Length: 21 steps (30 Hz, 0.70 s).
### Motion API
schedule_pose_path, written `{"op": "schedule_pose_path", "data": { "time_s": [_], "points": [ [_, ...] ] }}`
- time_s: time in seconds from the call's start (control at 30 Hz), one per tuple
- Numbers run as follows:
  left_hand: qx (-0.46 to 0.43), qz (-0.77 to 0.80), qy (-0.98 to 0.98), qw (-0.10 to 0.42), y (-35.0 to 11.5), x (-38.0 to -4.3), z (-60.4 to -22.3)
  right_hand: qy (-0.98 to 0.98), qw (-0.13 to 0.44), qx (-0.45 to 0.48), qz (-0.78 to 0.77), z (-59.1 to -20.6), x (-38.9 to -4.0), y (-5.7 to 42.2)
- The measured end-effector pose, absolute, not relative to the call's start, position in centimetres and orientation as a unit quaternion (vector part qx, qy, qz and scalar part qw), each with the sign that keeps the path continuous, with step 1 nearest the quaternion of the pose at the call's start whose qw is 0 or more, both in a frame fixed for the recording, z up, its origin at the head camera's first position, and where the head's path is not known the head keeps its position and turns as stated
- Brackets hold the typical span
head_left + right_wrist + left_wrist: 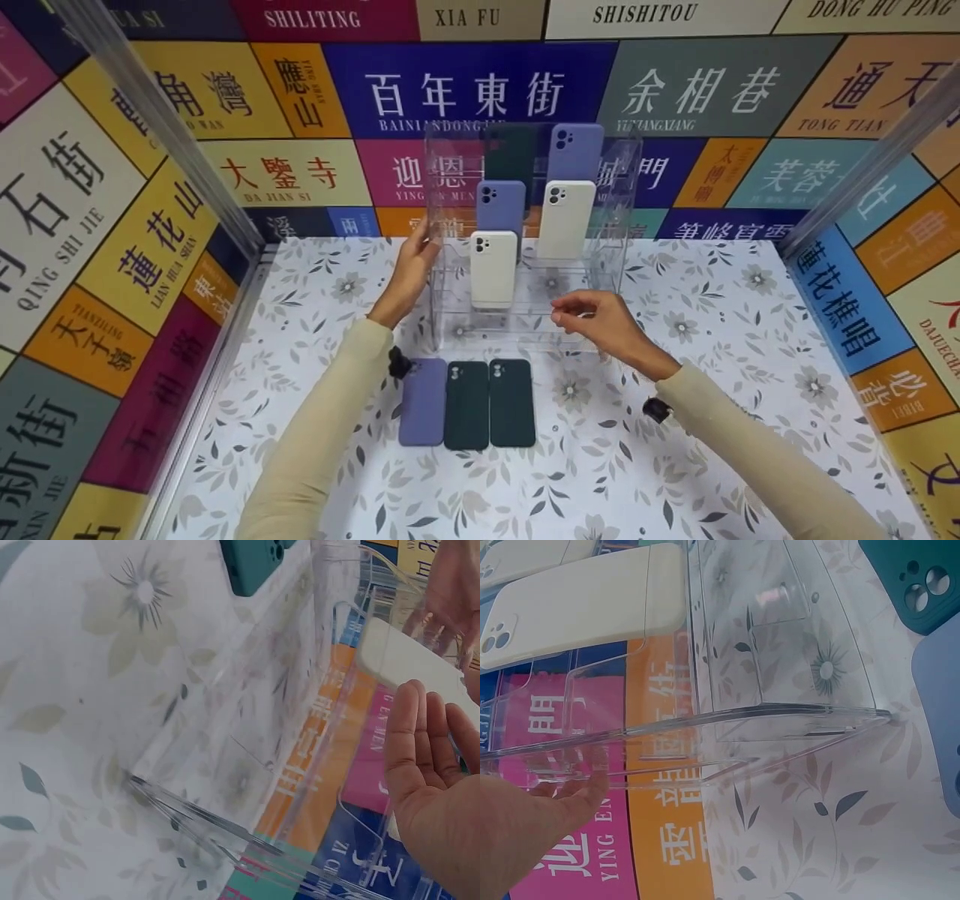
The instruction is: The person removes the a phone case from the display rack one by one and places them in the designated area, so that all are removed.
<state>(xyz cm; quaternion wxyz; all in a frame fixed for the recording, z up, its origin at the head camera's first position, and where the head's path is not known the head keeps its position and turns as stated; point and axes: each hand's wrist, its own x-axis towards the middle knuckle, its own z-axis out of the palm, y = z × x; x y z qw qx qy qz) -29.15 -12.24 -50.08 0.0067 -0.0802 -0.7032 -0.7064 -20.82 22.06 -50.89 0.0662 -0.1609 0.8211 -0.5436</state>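
A clear acrylic tiered display stand holds several phone cases. On its left side are a white case, a purple case behind it and a dark green case at the back. To the right, another white case stands before a purple one. My left hand grips the stand's left side edge, its fingertips partly seen through the plastic in the left wrist view. In front of the lower tier, my right hand holds nothing, its fingers slightly bent.
Before the stand, a purple phone case and two dark green cases, one in the middle and one at the right, lie side by side on the floral tablecloth. Panels with printed characters enclose the table's back and sides.
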Motion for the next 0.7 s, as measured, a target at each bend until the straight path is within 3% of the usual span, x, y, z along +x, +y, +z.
{"op": "schedule_pose_path", "data": {
  "time_s": [0.7],
  "points": [
    [-0.088, -0.702, -0.707, 0.011, -12.4, -29.1, -50.2, 0.828, 0.023, -0.177, -0.532, -48.5, -24.5, 20.6]
  ]
}}
